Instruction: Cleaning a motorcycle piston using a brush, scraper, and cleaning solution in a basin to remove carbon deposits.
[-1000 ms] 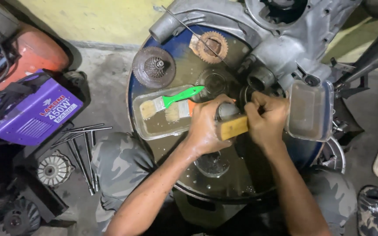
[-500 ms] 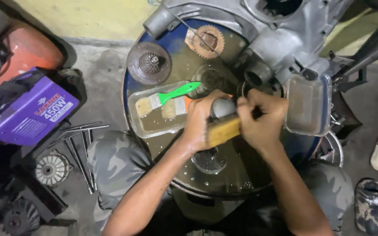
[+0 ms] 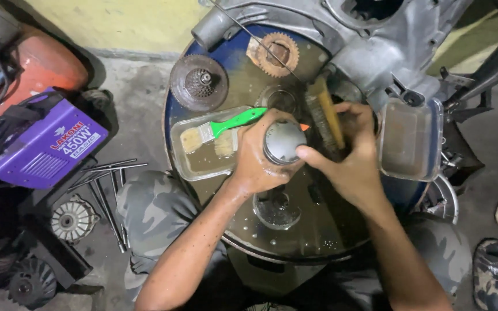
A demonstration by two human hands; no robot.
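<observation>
Centre frame: the left hand (image 3: 259,161) is wrapped around a round grey metal piston (image 3: 283,141), held above the oily blue drum top (image 3: 318,224). The right hand (image 3: 350,158) grips a wooden-handled wire brush (image 3: 325,115), fingertips touching the piston. Left of them, a green-handled paintbrush (image 3: 220,126) lies in a clear plastic tray (image 3: 188,164).

**Clearance around the drum top**

Drum top (image 3: 318,230) used as landmark. Near edge bare, open to approach. Far side blocked by engine casing (image 3: 376,52). Left part taken by clear tray (image 3: 191,167); right edge by plastic tub (image 3: 410,138). Clutch part (image 3: 199,82) and gear (image 3: 278,53) crowd the far-left rim.
</observation>
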